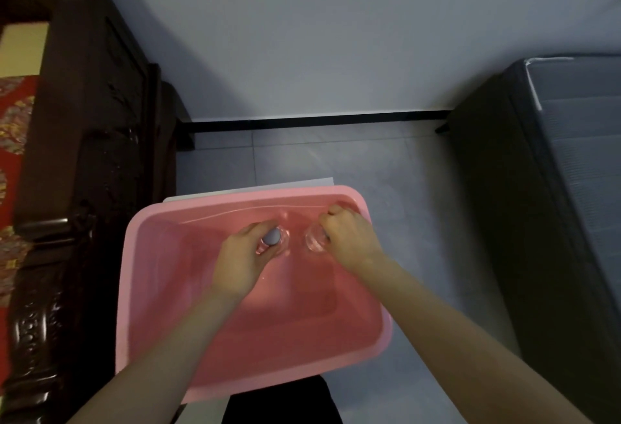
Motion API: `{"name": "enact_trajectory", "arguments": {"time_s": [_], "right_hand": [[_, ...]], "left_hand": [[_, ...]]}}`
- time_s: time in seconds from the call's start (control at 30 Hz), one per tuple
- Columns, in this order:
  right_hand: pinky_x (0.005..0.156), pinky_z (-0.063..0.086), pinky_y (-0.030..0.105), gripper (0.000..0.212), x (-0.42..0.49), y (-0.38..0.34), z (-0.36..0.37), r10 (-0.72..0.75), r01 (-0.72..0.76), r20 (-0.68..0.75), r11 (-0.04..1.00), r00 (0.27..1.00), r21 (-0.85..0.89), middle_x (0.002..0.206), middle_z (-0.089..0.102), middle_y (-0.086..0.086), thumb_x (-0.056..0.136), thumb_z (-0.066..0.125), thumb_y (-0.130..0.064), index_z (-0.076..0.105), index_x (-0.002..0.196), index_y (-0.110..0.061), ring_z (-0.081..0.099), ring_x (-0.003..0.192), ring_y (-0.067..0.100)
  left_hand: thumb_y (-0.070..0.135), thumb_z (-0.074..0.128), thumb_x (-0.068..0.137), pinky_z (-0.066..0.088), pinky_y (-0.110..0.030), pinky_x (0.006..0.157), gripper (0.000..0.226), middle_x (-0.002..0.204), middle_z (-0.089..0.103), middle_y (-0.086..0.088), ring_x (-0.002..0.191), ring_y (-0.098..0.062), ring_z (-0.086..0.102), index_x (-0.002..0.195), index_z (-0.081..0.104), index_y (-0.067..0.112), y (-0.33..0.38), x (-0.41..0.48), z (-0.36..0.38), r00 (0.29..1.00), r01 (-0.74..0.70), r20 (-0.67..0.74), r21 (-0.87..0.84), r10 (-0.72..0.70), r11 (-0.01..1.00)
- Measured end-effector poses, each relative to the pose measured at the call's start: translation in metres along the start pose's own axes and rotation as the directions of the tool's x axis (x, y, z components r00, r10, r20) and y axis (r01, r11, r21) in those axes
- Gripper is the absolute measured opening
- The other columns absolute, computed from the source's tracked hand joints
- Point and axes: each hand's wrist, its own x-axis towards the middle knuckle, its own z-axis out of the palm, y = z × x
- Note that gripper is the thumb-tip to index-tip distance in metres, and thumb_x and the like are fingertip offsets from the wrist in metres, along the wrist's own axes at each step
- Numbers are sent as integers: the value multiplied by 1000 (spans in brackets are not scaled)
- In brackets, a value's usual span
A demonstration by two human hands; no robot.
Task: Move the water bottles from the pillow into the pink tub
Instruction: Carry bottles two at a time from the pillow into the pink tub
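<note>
One pink tub [268, 195] fills the middle of your view. It sits on a white sheet [302, 184] on the grey floor [413, 188], and both of your forearms reach down into it. No pillow is in view, so the task's things are already over their goal.

Your left hand [240, 262] comes in from the near left, with its fingers curled round the neck end of the left bottle [285, 242]. Your right hand [349, 238] comes in from the near right and is closed in the same way on the right bottle [314, 240]. Each hand is gripping its own bottle, and neither is free.

Both clear bottles stand upright in the far half of the tub. Their long axes point almost straight up at you, so you see them end-on. They stand side by side, near each other, with a narrow strip of pink showing between them. The left bottle lies just to the right of your left palm, and the right bottle just to the left of your right knuckles. You cannot tell from here whether their bases rest on the tub floor.

The grey cap [271, 237] shows between your left thumb and fingers, while the right bottle's top is hidden under your hand.

The letting go probably turns on that narrow gap, so open each hand outward, away from the other bottle, and then lift.
</note>
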Motion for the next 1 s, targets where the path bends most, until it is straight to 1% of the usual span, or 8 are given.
{"name": "enact_trajectory", "arguments": {"time_s": [0.1,0.3,0.47,0.63,0.73,0.8,0.9,1.0], "right_hand": [[79,46,43,19,-1,2,2,-15,16,-25,999,1000,33,106,61,19,83,55,-7,66,98,-1,56,105,37],[79,44,43,17,-3,6,4,-17,21,-46,997,999,79,105,60,19,86,56,-9,64,97,0,55,103,36],[75,48,42,17,-6,15,14,-37,42,-70,997,997,66,105,60,15,81,59,-4,63,98,-3,54,106,36],[82,49,39,42,-19,8,-16,50,-18,-166,982,985,186,124,56,6,84,51,-26,58,122,-10,47,121,26],[95,47,40,50,-24,5,-47,106,-14,-346,966,932,258,135,52,6,90,52,-34,51,134,-10,44,127,24],[104,42,41,57,-27,-2,-71,123,22,-451,953,884,302,139,51,10,91,42,-44,50,135,-8,43,130,27],[114,30,44,60,-32,-26,-110,71,108,-548,952,833,287,147,44,12,93,34,-45,47,138,-8,36,137,29],[114,27,47,59,-38,-61,-145,-27,223,-608,943,794,249,149,41,11,94,34,-46,49,137,-9,32,139,28]], "left_hand": [[20,73,77,48,-12,71,29,97,72,2,79,-14,66,105,69,17,8,3,7,1000,-22,-13,-15,22,1000],[12,73,74,35,0,70,32,97,72,-1,78,-16,64,106,68,14,23,10,23,999,-44,10,-17,44,999],[8,75,72,40,-11,76,39,105,70,-4,89,-22,65,110,67,12,24,9,25,999,-14,38,-9,14,1000],[37,74,72,38,-23,94,62,123,63,-6,113,-24,58,126,58,14,37,13,-6,988,-36,150,111,19,993],[39,66,84,39,-30,99,52,126,63,-7,117,-23,57,128,57,12,64,22,-49,998,-41,57,156,33,987],[49,55,86,37,-30,101,55,126,63,-8,118,-24,57,127,58,12,86,23,-84,995,-65,-65,172,77,983],[44,52,88,29,-27,110,56,136,54,-9,129,-24,46,133,54,10,111,9,-140,955,-103,-255,181,148,978],[38,51,90,21,-29,115,57,149,39,-7,140,-20,30,141,43,14,122,-25,-194,898,-73,-412,213,157,974]]}}
